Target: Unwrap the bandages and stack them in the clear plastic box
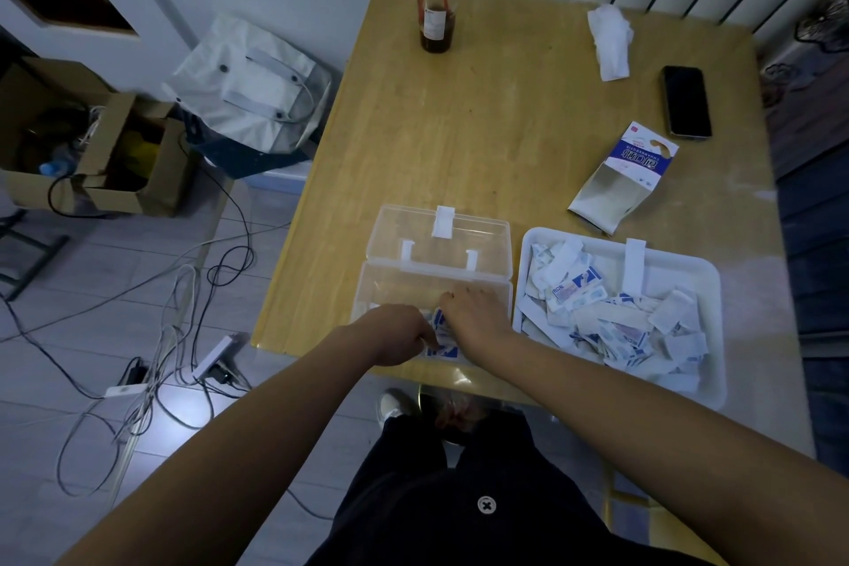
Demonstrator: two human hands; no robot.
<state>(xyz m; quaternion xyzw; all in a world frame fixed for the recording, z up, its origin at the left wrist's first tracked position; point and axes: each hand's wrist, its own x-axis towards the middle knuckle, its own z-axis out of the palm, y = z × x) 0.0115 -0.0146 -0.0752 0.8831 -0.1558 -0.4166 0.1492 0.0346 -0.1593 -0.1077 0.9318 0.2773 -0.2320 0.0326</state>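
Note:
A clear plastic box [395, 280] stands open at the table's near edge, its lid [441, 234] folded back. Both my hands reach down into it. My left hand [397, 335] has its fingers curled and pinches blue-and-white bandages [438, 335] lying in the box's near part. My right hand [478, 313] covers the bandages from the right with bent fingers; what it holds is hidden. To the right a white tray [707, 280] is heaped with bandages and torn wrappers [611, 317].
On the wooden table [482, 129] are an opened bandage carton [620, 179], a black phone [687, 101], a crumpled tissue [608, 39] and a cup with a red straw [436, 0]. Cables, a cardboard box [92, 142] and a bag [252, 87] lie on the floor at the left.

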